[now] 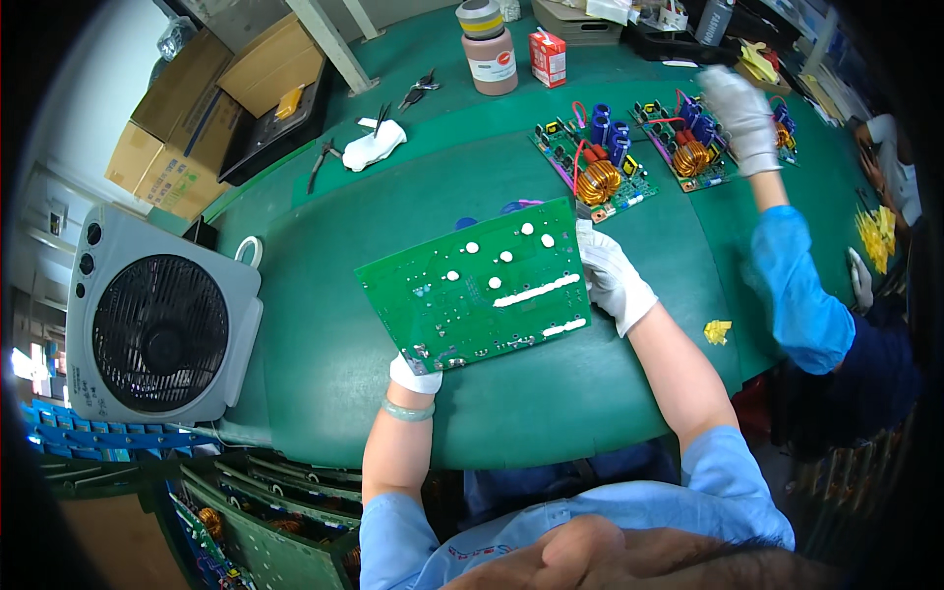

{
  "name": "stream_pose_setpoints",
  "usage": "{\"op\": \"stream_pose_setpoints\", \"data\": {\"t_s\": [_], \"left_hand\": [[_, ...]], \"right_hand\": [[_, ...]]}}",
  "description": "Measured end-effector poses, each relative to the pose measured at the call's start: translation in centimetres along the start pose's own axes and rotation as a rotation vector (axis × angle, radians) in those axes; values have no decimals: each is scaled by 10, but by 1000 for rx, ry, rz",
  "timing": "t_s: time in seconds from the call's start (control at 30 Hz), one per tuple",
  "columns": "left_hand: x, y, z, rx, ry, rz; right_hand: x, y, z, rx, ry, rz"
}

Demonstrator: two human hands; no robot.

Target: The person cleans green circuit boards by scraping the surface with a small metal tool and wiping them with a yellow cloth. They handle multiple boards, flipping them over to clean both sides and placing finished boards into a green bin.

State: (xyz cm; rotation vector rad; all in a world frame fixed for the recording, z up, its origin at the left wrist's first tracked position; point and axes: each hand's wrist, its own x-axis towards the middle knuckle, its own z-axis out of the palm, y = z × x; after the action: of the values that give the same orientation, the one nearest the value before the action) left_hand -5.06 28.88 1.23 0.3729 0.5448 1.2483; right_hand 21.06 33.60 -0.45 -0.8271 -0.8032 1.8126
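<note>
A green circuit board [472,290] is held up and tilted above the table, its flat underside with white round spots and two white strips facing me. My right hand [615,275], in a white glove, grips the board's right edge. My left hand [415,377], gloved too, is at the lower left corner; its fingers are hidden behind the board. Blue and purple parts peek out above the board's top edge. Beyond my right hand stands another circuit board [595,167] with a copper coil, blue capacitors and red wires.
A grey box fan [162,315] stands at the left. Pliers [320,164], a white cloth [374,146], a pink jar [490,61] and a red carton [548,59] lie farther back. A co-worker's gloved hand [739,118] is over more circuit boards [688,147]. Yellow scraps [717,331] lie at right.
</note>
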Motion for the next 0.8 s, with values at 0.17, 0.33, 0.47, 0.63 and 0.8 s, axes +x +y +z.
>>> {"op": "stream_pose_setpoints", "data": {"t_s": [0.17,0.33,0.47,0.63,0.8], "left_hand": [[-1,0,0,-7,1,3],[-3,3,2,-17,-11,11],[0,4,5,-25,-24,17],[0,4,7,-43,-31,22],[0,4,8,-55,-40,27]], "right_hand": [[-3,-7,2,12,-19,34],[-3,-8,0,16,-76,12],[-2,-6,-5,-5,-39,9],[-3,-10,-10,-22,-56,-13],[-4,-15,-10,-19,-50,-35]]}}
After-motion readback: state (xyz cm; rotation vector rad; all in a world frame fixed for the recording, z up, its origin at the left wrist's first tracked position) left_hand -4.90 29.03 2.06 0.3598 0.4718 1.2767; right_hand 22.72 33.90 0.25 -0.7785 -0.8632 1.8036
